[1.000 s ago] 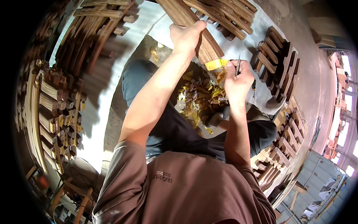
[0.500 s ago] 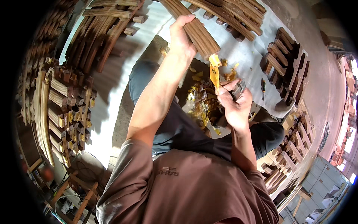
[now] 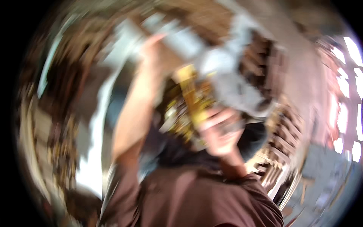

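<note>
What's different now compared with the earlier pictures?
The right hand has drawn back toward the brown shirt, away from the end of the wooden piece, and the yellow strip now stretches longer between them. The whole view has shifted and blurred. The left hand stays on the wooden piece; the pile of scraps is still there.

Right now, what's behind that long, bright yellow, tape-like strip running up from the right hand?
Behind the long yellow strip, a blurred heap of yellow, brown and pale scraps shows on both sides. Whatever lies directly behind the strip and the right hand is covered.
</note>
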Motion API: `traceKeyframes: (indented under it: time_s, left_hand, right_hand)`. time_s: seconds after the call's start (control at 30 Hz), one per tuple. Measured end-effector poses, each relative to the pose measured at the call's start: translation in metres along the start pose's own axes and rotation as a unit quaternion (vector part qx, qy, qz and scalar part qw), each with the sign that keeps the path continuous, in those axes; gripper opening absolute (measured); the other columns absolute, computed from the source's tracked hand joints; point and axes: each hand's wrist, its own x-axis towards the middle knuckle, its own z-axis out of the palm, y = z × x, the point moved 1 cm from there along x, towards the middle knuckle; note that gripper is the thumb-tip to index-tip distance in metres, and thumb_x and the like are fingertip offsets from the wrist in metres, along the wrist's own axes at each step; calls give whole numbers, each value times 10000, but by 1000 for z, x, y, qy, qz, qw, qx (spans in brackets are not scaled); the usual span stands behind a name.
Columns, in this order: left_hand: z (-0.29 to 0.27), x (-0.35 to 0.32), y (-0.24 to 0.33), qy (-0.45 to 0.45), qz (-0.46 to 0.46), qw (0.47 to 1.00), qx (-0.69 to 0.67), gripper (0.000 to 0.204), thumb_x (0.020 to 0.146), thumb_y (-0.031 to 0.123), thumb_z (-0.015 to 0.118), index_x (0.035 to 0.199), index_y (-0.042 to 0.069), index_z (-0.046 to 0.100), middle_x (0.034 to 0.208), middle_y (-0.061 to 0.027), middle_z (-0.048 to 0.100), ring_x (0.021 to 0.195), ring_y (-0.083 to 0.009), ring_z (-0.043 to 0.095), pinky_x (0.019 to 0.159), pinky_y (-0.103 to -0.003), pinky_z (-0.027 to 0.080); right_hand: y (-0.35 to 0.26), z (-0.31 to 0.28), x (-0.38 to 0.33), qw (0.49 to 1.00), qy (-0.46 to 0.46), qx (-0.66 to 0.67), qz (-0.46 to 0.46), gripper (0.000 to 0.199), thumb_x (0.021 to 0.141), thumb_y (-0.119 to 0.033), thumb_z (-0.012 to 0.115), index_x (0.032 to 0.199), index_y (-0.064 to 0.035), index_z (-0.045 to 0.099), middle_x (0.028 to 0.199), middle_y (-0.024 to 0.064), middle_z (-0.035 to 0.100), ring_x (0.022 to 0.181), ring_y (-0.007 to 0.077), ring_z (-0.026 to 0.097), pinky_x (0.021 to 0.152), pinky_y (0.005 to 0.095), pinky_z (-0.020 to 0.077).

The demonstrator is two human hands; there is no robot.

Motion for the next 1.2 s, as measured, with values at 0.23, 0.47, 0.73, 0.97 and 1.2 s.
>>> traceKeyframes:
  time_s: [0.23, 0.47, 0.73, 0.97, 1.2]
  left_hand:
    - [-104, -1, 54, 94, 147, 977, 119, 312, 798, 285, 751, 983, 75, 614, 869, -11, 581, 853, -163, 577, 777, -317, 482]
    - [-86, 2, 33, 70, 215, 954, 195, 663, 757, 180, 784, 1314, -25, 489, 1180, -83, 546, 1042, -201, 530, 929, -352, 439]
    - [-75, -7, 10, 118, 181, 954, 208, 622, 758, 252, 810, 1193, -76, 509, 1077, -127, 560, 883, -220, 566, 780, -393, 495]
    - [-97, 0, 23, 91, 176, 967, 160, 419, 782, 267, 763, 1041, -10, 585, 989, -89, 595, 869, -213, 589, 775, -377, 503]
    - [-75, -12, 37, -19, 90, 995, 35, 251, 785, 215, 705, 920, 42, 581, 843, -91, 615, 775, -238, 605, 700, -383, 521]
  right_hand:
    - [30, -12, 8, 978, -37, 163, 127, 104, 919, -42, 664, 893, -24, 565, 884, 72, 657, 744, 114, 600, 650, 275, 483]
    - [49, -39, 4, 990, 89, -75, 76, 349, 974, -345, 643, 994, 4, 654, 838, 6, 645, 633, 73, 508, 579, 252, 444]
    - [92, 59, 12, 872, -37, -487, -33, 445, 777, -216, 726, 1085, 18, 506, 865, 213, 618, 669, 380, 643, 612, 472, 509]
    - [96, 63, 30, 820, -193, -536, 57, 305, 690, -140, 647, 968, -22, 606, 829, 138, 633, 705, 311, 643, 619, 424, 526]
    - [73, -4, 21, 955, 100, -183, 213, 43, 889, -40, 658, 905, -17, 691, 739, 32, 660, 670, 79, 574, 611, 266, 475]
